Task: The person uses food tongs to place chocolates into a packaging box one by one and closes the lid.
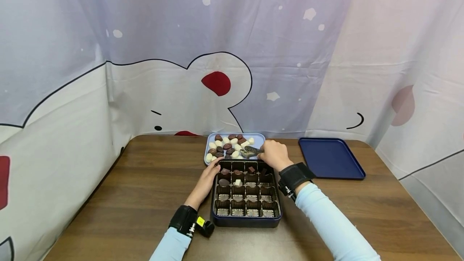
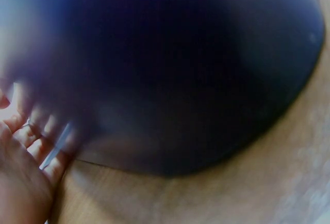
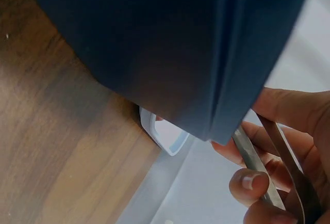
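Observation:
My right hand (image 1: 276,155) grips metal tongs (image 1: 251,150), whose tips are over the chocolates (image 1: 227,146) on a light blue tray (image 1: 264,135). In the right wrist view, fingers and thumb wrap the two tong arms (image 3: 258,168), the tips hidden behind the box. In front of the tray stands a dark blue box (image 1: 246,223) with a compartmented black insert. Its back row holds several brown pieces; the second row holds a dark round chocolate (image 1: 224,182) and a white one (image 1: 237,182). My left hand (image 1: 205,181) rests along the box's back left corner, fingers fairly straight against its side.
A dark blue lid-like tray (image 1: 331,158) lies at the back right of the wooden table (image 1: 156,196). Behind the table hangs a printed curtain (image 1: 174,100). The light blue tray sits close against the box's back side.

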Demonstrator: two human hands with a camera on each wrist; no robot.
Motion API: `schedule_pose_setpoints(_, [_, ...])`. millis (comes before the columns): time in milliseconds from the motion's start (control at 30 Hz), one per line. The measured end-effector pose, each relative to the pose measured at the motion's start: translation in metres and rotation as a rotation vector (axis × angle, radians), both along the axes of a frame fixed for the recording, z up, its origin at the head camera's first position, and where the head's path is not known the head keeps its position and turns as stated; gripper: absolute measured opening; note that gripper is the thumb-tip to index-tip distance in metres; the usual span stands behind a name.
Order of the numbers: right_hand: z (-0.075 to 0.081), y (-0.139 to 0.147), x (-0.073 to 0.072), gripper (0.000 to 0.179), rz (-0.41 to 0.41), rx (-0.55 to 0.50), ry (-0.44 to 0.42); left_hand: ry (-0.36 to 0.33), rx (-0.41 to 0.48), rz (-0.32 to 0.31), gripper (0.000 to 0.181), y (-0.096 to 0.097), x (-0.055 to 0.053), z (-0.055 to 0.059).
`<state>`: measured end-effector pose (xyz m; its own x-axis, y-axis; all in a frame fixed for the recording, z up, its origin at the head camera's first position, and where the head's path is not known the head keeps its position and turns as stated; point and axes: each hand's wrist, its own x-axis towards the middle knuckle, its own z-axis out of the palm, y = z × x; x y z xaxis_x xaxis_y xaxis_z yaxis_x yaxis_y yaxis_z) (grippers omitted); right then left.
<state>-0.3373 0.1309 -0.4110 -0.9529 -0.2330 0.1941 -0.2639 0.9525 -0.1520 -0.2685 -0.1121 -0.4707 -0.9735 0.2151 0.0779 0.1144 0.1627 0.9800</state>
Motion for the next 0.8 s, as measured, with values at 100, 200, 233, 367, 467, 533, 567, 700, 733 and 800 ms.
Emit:
schedule_pose_setpoints(100, [0.001,0.001,0.000,0.019,0.006,0.014,0.012,0.002,-0.003,-0.002,0.045,0.000,0.000,0.000])
schedule_pose_setpoints(200, [0.003,0.002,0.002,0.015,0.007,0.020,0.025,-0.002,-0.007,-0.002,0.046,0.000,0.000,0.000])
schedule_pose_setpoints(233, [0.004,0.003,0.002,0.015,0.007,0.018,0.029,-0.003,-0.007,-0.002,0.046,0.000,0.000,0.000])
schedule_pose_setpoints(367, [0.008,0.004,0.007,0.026,0.000,0.003,0.036,-0.005,-0.003,0.004,0.046,0.000,0.000,0.001])
schedule_pose_setpoints(467, [0.012,0.005,0.010,0.029,-0.003,-0.008,0.035,-0.003,-0.004,-0.004,0.046,0.000,0.001,0.001])
schedule_pose_setpoints(533, [0.014,0.006,0.012,0.025,-0.002,-0.007,0.034,-0.003,-0.004,-0.005,0.046,-0.001,0.001,0.001])
schedule_pose_setpoints(567, [0.016,0.006,0.013,0.025,-0.001,-0.010,0.034,-0.005,-0.004,-0.005,0.046,-0.001,0.001,0.001])
schedule_pose_setpoints(700, [0.022,0.012,0.021,0.029,0.007,-0.015,0.035,-0.004,-0.005,0.001,0.046,0.000,0.001,0.000])
schedule_pose_setpoints(733, [0.023,0.013,0.023,0.032,0.008,-0.018,0.043,-0.001,-0.004,0.003,0.046,0.000,0.001,0.000])
schedule_pose_setpoints(800, [0.026,0.016,0.028,0.035,0.012,-0.024,0.048,0.006,-0.004,0.004,0.045,0.000,0.001,0.000])
